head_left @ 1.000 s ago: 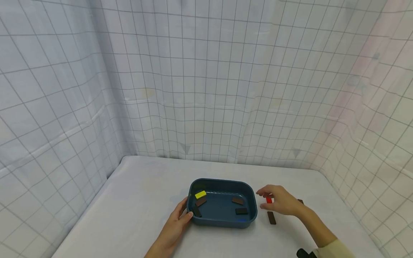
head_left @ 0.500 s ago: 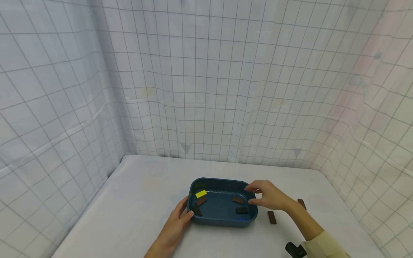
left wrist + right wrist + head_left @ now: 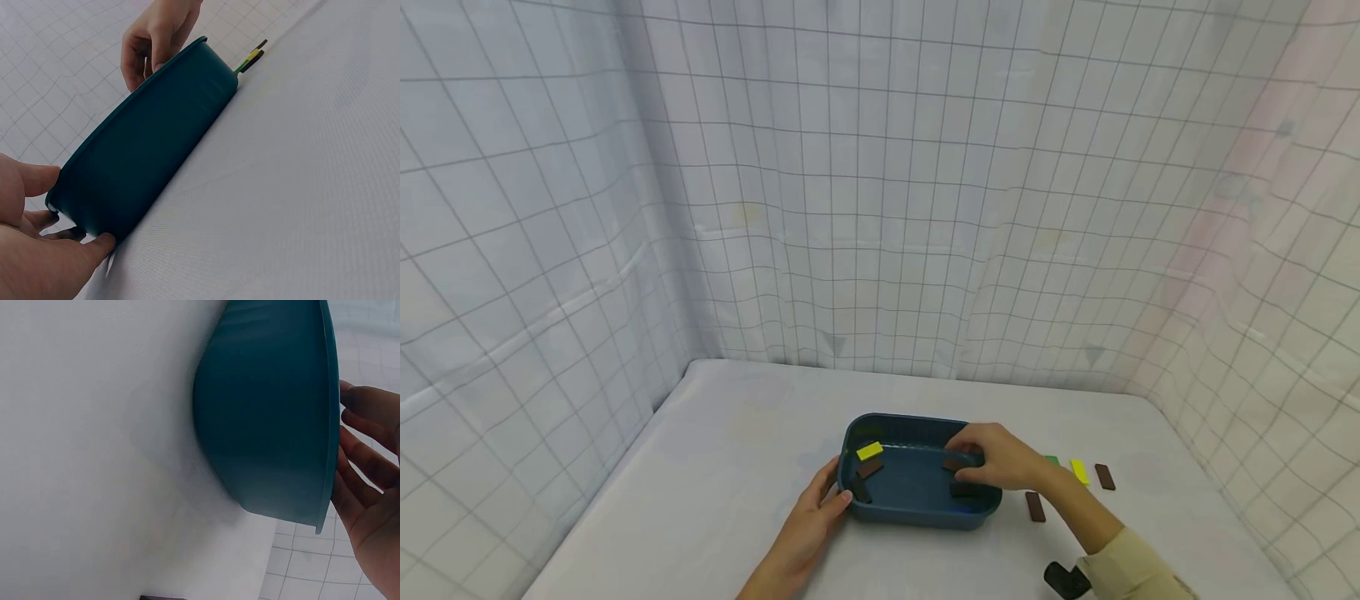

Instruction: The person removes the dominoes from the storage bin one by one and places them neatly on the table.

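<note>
My left hand [image 3: 808, 521] grips the near-left corner of a dark teal plastic tub [image 3: 917, 521], its thumb at the rim. In the left wrist view, that hand's fingers [image 3: 94, 249] reach beneath the tub's lower side. My right hand [image 3: 996, 457] reaches over the tub's right rim, fingers bent downward inside; any block between them is hidden. Inside the tub lie a yellow block [image 3: 870, 451], a brown block [image 3: 870, 468] and a black block [image 3: 861, 490] at left. Another brown block [image 3: 953, 464] and another black block [image 3: 964, 490] lie by the right fingertips.
Right of the tub, a dark brown block [image 3: 1035, 507], a yellow block [image 3: 1079, 472], another brown block [image 3: 1105, 477] and a partly covered green block [image 3: 1052, 459] lie on the white cloth [image 3: 737, 467]. Gridded white curtains [image 3: 880, 208] surround the table on three sides.
My right hand has moved left from above a red block into the tub's right side. The red block is out of sight; green and yellow blocks now show. The left hand stays put.
</note>
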